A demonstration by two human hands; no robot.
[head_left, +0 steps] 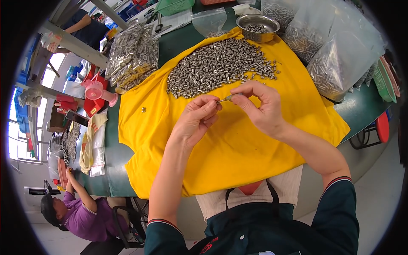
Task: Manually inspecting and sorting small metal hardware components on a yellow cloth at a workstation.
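Head view: two bare hands meet over a yellow cloth, working one small metal piece between them.
Held piece: a thin silver pin-like part [226, 98], lying roughly level, pinched at both ends above the middle of the cloth.
Left hand: left hand [196, 120] has thumb and forefinger closed on the near-left end of the part; the other fingers are curled under.
Right hand: right hand [260, 106] has its fingers closed on the other end, thumb and forefinger tips pressed together on it, knuckles arched over.
Cloth: yellow cloth [238, 144] spread over the near edge of the counter and hanging down toward the person's lap.
Loose heap: a wide pile of small silver parts [216, 68] on the far half of the cloth, just beyond the hands and not touching them.
Stray piece: one small part [143, 109] alone near the cloth's left edge.
Bowl: a round steel bowl [257, 27] with a few parts inside, at the cloth's far edge.
Bags: clear plastic bags of the same parts [335, 59] along the far right corner, another bag [132, 55] at the far left.
Counter: green counter [111, 144] showing left of the cloth.
Neighbour: a person in a purple shirt [91, 216] seated at the left end.
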